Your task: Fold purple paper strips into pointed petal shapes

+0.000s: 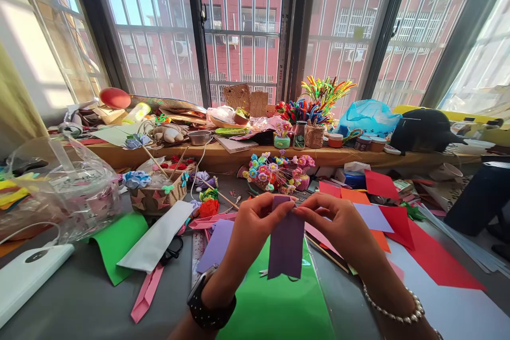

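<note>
A strip of purple paper (286, 241) hangs upright in front of me, its lower edge cut with a notch. My left hand (261, 218) pinches its top edge between thumb and fingers. Close beside it, my right hand (329, 219) pinches the top right corner of the same strip. Both hands are above a shiny green sheet (279, 308) on the table. Behind the strip, small scissors (263, 273) lie partly hidden on that sheet. A piece of lilac paper (217, 244) rests left of my left wrist.
To the left lie a white folded paper (157, 236), a green sheet (119, 247) and a pink folded strip (147, 292). Red sheets (438, 255) spread on the right near a dark bottle (476, 196). A basket (159, 199) and craft flowers (274, 170) stand behind.
</note>
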Demonstrator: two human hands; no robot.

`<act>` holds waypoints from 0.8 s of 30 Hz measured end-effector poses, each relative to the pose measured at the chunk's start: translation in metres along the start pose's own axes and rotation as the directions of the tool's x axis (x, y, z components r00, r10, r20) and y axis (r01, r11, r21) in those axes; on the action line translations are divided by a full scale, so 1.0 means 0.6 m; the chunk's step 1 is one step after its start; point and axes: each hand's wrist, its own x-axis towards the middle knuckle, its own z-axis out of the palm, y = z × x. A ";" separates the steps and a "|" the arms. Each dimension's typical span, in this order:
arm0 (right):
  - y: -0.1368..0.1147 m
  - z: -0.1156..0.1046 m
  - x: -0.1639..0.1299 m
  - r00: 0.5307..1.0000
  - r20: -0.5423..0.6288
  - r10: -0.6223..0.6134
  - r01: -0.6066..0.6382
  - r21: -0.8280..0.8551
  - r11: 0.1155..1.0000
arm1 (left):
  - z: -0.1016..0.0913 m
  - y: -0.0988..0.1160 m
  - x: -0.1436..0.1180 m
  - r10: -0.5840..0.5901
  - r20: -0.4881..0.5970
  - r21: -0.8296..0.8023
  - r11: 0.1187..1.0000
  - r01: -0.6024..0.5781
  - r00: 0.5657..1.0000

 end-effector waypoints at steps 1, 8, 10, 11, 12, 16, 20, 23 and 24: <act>-0.001 -0.001 0.000 1.000 0.000 0.011 -0.011 -0.008 1.000 | 0.000 0.001 0.000 -0.026 0.010 -0.046 0.999 0.026 1.000; 0.000 -0.005 -0.001 0.999 -0.008 0.041 -0.041 -0.001 0.999 | -0.006 0.008 0.002 -0.109 0.093 -0.144 0.982 0.122 0.990; 0.000 -0.007 -0.001 1.000 0.005 0.026 -0.025 -0.014 1.000 | -0.009 0.006 0.005 -0.127 0.117 -0.150 0.978 0.144 0.985; 0.000 -0.008 -0.001 1.000 0.018 0.013 -0.013 -0.029 0.999 | -0.010 0.004 0.006 -0.136 0.129 -0.151 0.976 0.155 0.982; 0.000 -0.009 -0.001 0.999 0.035 0.000 0.001 -0.051 0.999 | -0.011 0.002 0.007 -0.145 0.144 -0.152 0.974 0.167 0.979; -0.003 -0.016 -0.001 0.994 0.106 -0.033 0.049 -0.151 0.987 | -0.012 -0.003 0.007 -0.154 0.217 -0.143 0.972 0.188 0.964; -0.002 -0.013 -0.001 0.979 0.165 -0.122 0.157 -0.225 0.962 | -0.010 -0.010 0.007 -0.175 0.262 -0.100 0.973 0.207 0.949; 0.002 -0.006 0.000 0.974 0.140 -0.178 0.213 -0.300 0.930 | -0.011 -0.016 0.012 -0.188 0.253 -0.089 0.972 0.216 0.949; 0.004 -0.004 0.001 0.975 0.127 -0.182 0.214 -0.319 0.923 | -0.011 -0.018 0.013 -0.191 0.248 -0.092 0.971 0.220 0.950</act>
